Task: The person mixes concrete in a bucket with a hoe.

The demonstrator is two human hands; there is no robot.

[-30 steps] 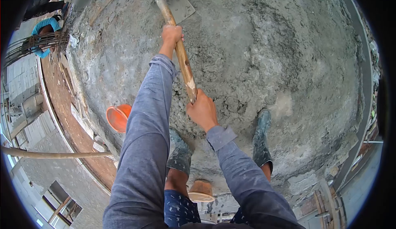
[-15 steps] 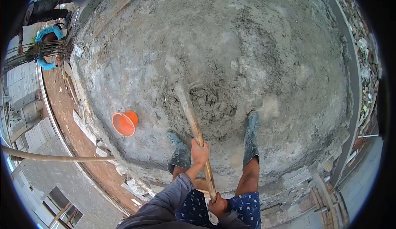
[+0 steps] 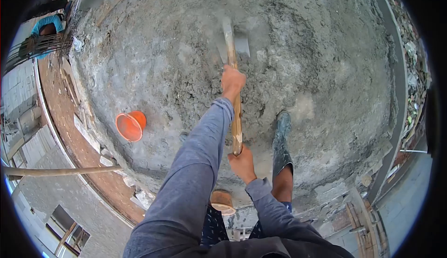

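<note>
Both hands grip a hoe [image 3: 236, 113] with a long wooden handle, its far end raised in front of me. My left hand [image 3: 233, 80] is closed round the handle in its upper part, arm stretched forward. Close to the handle's near end, my right hand [image 3: 243, 165] is wrapped round it. The hoe's metal blade [image 3: 241, 46] shows beside the far end, slightly blurred. Below the handle lies a patch of loose, wet grey mortar [image 3: 200, 90] on the rough slab. My right rubber boot [image 3: 281, 139] stands beside this patch; the left boot is mostly hidden behind my arm.
An orange bucket [image 3: 131, 126] sits tilted to the left, and another bucket [image 3: 223, 202] is near my legs. A wooden pole [image 3: 65, 170] reaches the slab's left edge. At upper left, a person in a blue top [image 3: 49, 25] is beside rebar [image 3: 35, 46].
The hoe has swung up and forward, its blade lifting off the mortar. Both my hands moved forward with the handle. The second bucket now shows more near my legs.
</note>
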